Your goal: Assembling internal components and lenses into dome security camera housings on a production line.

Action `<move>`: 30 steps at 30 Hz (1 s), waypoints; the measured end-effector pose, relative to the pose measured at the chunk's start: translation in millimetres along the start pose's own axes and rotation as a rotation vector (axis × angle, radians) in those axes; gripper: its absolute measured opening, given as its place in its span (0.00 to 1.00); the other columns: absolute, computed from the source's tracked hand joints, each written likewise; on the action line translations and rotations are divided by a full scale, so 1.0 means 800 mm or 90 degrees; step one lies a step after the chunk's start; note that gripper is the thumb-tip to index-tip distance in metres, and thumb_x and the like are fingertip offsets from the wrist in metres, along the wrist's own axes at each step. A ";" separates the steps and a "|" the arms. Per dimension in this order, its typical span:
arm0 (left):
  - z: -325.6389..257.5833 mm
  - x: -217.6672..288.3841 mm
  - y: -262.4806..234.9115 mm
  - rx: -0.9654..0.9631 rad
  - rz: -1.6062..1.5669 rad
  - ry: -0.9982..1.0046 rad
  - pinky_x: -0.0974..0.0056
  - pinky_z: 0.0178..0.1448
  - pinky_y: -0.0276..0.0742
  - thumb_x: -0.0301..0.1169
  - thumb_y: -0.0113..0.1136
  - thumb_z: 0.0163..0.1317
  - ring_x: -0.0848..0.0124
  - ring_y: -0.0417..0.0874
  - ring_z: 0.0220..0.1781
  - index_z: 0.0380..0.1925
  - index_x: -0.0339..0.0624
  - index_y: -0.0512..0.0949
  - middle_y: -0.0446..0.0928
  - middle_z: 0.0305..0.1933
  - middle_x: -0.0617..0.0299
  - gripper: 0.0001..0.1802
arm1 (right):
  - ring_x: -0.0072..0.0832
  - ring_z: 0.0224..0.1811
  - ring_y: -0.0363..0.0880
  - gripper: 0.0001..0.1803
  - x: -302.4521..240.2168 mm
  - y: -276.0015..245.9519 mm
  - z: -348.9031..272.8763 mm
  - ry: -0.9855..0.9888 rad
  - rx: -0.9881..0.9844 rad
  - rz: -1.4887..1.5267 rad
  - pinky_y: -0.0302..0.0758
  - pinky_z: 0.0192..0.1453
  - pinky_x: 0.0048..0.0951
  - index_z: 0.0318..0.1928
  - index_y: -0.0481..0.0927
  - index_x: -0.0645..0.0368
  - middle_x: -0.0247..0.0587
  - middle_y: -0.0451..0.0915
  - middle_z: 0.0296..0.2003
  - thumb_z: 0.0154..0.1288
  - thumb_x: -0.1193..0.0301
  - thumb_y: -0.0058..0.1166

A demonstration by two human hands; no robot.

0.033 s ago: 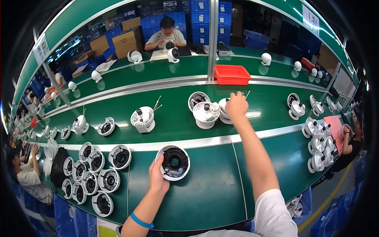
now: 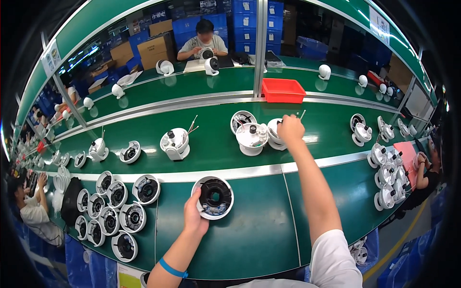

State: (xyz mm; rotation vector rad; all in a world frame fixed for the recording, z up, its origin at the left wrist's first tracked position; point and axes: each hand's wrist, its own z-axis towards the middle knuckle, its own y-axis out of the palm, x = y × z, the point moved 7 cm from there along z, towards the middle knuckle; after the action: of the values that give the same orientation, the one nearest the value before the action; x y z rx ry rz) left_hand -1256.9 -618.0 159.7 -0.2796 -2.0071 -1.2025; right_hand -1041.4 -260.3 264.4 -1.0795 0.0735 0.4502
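My left hand (image 2: 196, 216) is closed on the rim of a round white camera housing (image 2: 227, 204), held above the near table with its open side up. A black ring and part of a circuit board show inside it. Farther off, my right hand (image 2: 292, 128) has its fingers closed at the top of a white camera unit (image 2: 274, 139) with thin wires. Its fingertips partly hide that unit. Just left of it on the green belt stands another white camera unit (image 2: 252, 139), with an open housing (image 2: 238, 120) behind it.
Several open housings (image 2: 132, 219) lie at the left of the near table. More camera units (image 2: 386, 175) crowd its right end, near a person. A red tray (image 2: 283, 91) sits beside a metal post (image 2: 260, 53). Across the line, another person (image 2: 204, 43) handles a white camera.
My left hand and the housing have shifted very slightly to the right. My right hand has stayed at the same camera unit, with hardly any movement.
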 end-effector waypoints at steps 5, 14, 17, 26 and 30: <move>-0.043 0.020 0.019 -0.009 -0.044 -0.046 0.54 0.70 0.77 0.45 0.54 0.79 0.62 0.81 0.65 0.65 0.41 0.75 0.81 0.63 0.56 0.24 | 0.58 0.46 0.85 0.10 -0.022 -0.070 -0.034 -0.154 -0.055 0.217 0.82 0.53 0.52 0.38 0.87 0.64 0.61 0.85 0.40 0.56 0.78 0.58; -0.052 0.040 -0.032 -0.101 -0.084 -0.139 0.38 0.75 0.74 0.28 0.55 0.70 0.50 0.78 0.69 0.68 0.35 0.68 0.76 0.65 0.47 0.27 | 0.50 0.49 0.79 0.19 -0.141 -0.176 -0.212 -0.448 -0.311 0.231 0.77 0.57 0.45 0.41 0.86 0.64 0.49 0.86 0.40 0.49 0.88 0.50; -0.067 0.058 -0.035 -0.129 -0.079 -0.131 0.34 0.76 0.72 0.26 0.57 0.70 0.49 0.78 0.68 0.67 0.36 0.68 0.77 0.61 0.49 0.26 | 0.49 0.51 0.79 0.19 -0.175 -0.199 -0.258 -0.462 -0.320 0.251 0.75 0.60 0.46 0.41 0.86 0.63 0.47 0.86 0.40 0.48 0.88 0.53; -0.058 0.098 -0.092 -0.152 -0.004 -0.113 0.47 0.68 0.82 0.42 0.61 0.77 0.63 0.84 0.62 0.64 0.46 0.73 0.79 0.60 0.61 0.22 | 0.49 0.61 0.79 0.21 -0.253 -0.205 -0.333 -0.464 -0.355 0.266 0.76 0.66 0.46 0.49 0.86 0.65 0.44 0.85 0.57 0.51 0.83 0.60; -0.055 0.115 -0.116 -0.159 0.005 -0.120 0.47 0.68 0.82 0.45 0.59 0.78 0.64 0.84 0.62 0.64 0.46 0.73 0.79 0.60 0.61 0.22 | 0.44 0.41 0.89 0.18 -0.276 -0.178 -0.336 -0.393 -0.400 0.397 0.86 0.46 0.38 0.47 0.86 0.69 0.49 0.88 0.45 0.55 0.86 0.55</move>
State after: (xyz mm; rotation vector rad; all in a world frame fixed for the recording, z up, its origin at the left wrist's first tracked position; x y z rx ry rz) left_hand -1347.4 -721.6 175.0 -0.5412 -2.0097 -1.4713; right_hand -1143.6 -618.9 315.2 -1.4777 -0.3070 1.4207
